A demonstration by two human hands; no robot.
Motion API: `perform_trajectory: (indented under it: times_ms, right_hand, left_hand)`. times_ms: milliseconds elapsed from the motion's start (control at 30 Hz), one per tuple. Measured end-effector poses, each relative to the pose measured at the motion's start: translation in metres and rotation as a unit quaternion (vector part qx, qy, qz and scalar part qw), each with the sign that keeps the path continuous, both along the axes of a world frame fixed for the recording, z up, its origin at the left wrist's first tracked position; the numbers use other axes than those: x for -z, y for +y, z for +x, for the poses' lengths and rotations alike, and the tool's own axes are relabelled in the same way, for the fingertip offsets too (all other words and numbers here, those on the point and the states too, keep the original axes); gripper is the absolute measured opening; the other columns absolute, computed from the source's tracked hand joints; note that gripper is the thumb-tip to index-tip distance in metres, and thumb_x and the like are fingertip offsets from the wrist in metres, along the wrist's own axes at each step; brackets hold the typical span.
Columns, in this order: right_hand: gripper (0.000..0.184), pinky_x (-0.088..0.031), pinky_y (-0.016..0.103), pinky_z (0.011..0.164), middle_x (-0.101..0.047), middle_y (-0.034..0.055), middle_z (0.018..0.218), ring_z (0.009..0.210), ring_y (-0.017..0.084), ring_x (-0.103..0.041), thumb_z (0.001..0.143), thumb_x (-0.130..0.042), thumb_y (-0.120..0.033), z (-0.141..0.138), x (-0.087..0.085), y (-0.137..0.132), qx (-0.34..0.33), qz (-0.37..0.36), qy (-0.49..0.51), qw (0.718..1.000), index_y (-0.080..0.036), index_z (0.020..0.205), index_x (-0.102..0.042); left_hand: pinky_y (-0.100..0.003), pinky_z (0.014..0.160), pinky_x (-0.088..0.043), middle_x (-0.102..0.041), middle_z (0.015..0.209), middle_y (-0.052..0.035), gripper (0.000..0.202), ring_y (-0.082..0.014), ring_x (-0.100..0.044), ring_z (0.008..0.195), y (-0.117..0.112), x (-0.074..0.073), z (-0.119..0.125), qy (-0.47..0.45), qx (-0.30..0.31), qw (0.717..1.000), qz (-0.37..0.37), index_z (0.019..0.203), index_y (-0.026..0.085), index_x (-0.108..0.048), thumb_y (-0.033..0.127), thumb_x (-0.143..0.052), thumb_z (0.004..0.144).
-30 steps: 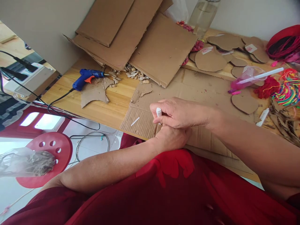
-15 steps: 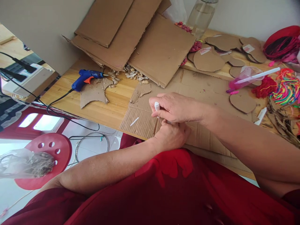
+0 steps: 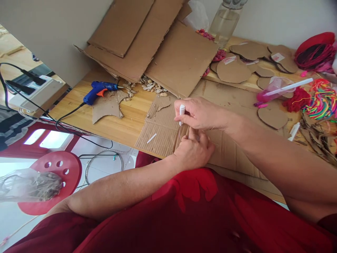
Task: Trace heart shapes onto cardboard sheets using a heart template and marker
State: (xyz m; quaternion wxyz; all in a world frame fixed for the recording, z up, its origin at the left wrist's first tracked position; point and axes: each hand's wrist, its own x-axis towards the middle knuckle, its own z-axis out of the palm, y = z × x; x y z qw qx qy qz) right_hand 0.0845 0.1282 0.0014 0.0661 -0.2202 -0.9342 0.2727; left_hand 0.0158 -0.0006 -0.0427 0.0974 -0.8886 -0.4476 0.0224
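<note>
My right hand point(image 3: 196, 113) is closed around a short white rod-like handle point(image 3: 182, 114); its far end is hidden by the fingers. Just below it, my left hand point(image 3: 196, 149) rests on the cardboard sheet point(image 3: 231, 140) with curled fingers. Whatever those fingers pinch is hidden from view. Between the hands and the sheet's fold runs a thin pale curved line point(image 3: 180, 136), perhaps thread. A small white strip point(image 3: 152, 138) lies on the cardboard left of my hands.
Beyond stand stacked cardboard sheets point(image 3: 184, 56), peanut shells point(image 3: 151, 85) and a blue glue gun point(image 3: 98, 92) with its cord. Rightward are cut cardboard shapes point(image 3: 234, 72), a pink cup point(image 3: 275, 89), colourful cords point(image 3: 322, 100) and a white-handled knife point(image 3: 294, 131). A water bottle point(image 3: 225, 24) stands behind.
My right hand has risen slightly away from my left hand and shifted right, with the white handle now more upright and more visible. My left hand stays nearly in place.
</note>
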Motion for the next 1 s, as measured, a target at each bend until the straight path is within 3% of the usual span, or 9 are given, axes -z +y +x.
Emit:
perform_trajectory:
  times_ms: [167, 333, 533, 700, 867, 1000]
  right_hand:
    - [0.016, -0.029, 0.029, 0.065, -0.057, -0.0038, 0.066, 0.063, 0.013, -0.045, 0.090, -0.059, -0.018, 0.001, 0.001, -0.006, -0.032, -0.028, 0.004, 0.999, -0.022, 0.080, -0.047]
    - [0.016, -0.028, 0.030, 0.065, -0.056, -0.0041, 0.064, 0.061, 0.013, -0.043, 0.091, -0.061, -0.022, 0.002, -0.001, -0.002, 0.018, -0.012, -0.005, 1.000, -0.022, 0.080, -0.049]
    - [0.017, -0.031, 0.029, 0.069, -0.060, -0.0015, 0.071, 0.068, 0.014, -0.049, 0.092, -0.059, -0.019, -0.002, -0.001, -0.008, -0.036, -0.034, -0.012, 0.999, -0.022, 0.079, -0.047]
    - [0.019, -0.030, 0.029, 0.068, -0.061, 0.0000, 0.076, 0.068, 0.014, -0.047, 0.092, -0.060, -0.019, -0.004, -0.003, -0.006, 0.006, 0.009, -0.028, 1.000, -0.022, 0.080, -0.047]
    - [0.017, -0.031, 0.030, 0.071, -0.064, 0.0018, 0.079, 0.075, 0.016, -0.052, 0.093, -0.059, -0.020, -0.006, -0.004, -0.014, -0.063, -0.015, -0.047, 0.997, -0.021, 0.079, -0.049]
    - [0.015, -0.029, 0.030, 0.068, -0.064, 0.0006, 0.075, 0.070, 0.015, -0.049, 0.094, -0.059, -0.024, -0.008, -0.004, -0.009, -0.035, -0.013, -0.065, 0.997, -0.021, 0.082, -0.051]
  left_hand:
    - [-0.031, 0.052, -0.049, -0.074, 0.099, -0.0177, 0.042, -0.0302, -0.075, 0.071, 0.001, 0.000, -0.001, -0.017, 0.001, 1.000, -0.012, 0.130, 0.015, -0.069, 0.011, -0.039, 0.101]
    - [-0.041, 0.063, -0.058, -0.070, 0.129, -0.0239, 0.045, -0.0371, -0.078, 0.088, 0.003, -0.004, -0.003, 0.024, 0.023, 0.999, 0.005, 0.136, 0.018, -0.066, 0.012, -0.036, 0.102]
    - [-0.033, 0.053, -0.051, -0.076, 0.101, -0.0179, 0.044, -0.0292, -0.075, 0.068, 0.003, -0.001, -0.002, -0.007, 0.013, 1.000, -0.013, 0.130, 0.014, -0.069, 0.009, -0.036, 0.101]
    - [-0.037, 0.054, -0.054, -0.073, 0.122, -0.0224, 0.046, -0.0328, -0.078, 0.075, 0.003, 0.000, -0.003, 0.005, 0.016, 1.000, 0.017, 0.133, 0.017, -0.068, 0.010, -0.036, 0.101]
    - [-0.032, 0.053, -0.052, -0.077, 0.099, -0.0169, 0.042, -0.0280, -0.076, 0.073, 0.002, 0.002, -0.002, -0.015, 0.016, 1.000, -0.009, 0.125, 0.013, -0.071, 0.007, -0.040, 0.098]
    - [-0.035, 0.056, -0.053, -0.075, 0.113, -0.0205, 0.044, -0.0287, -0.076, 0.073, 0.002, -0.001, -0.002, -0.004, 0.007, 1.000, -0.012, 0.132, 0.015, -0.068, 0.009, -0.038, 0.100]
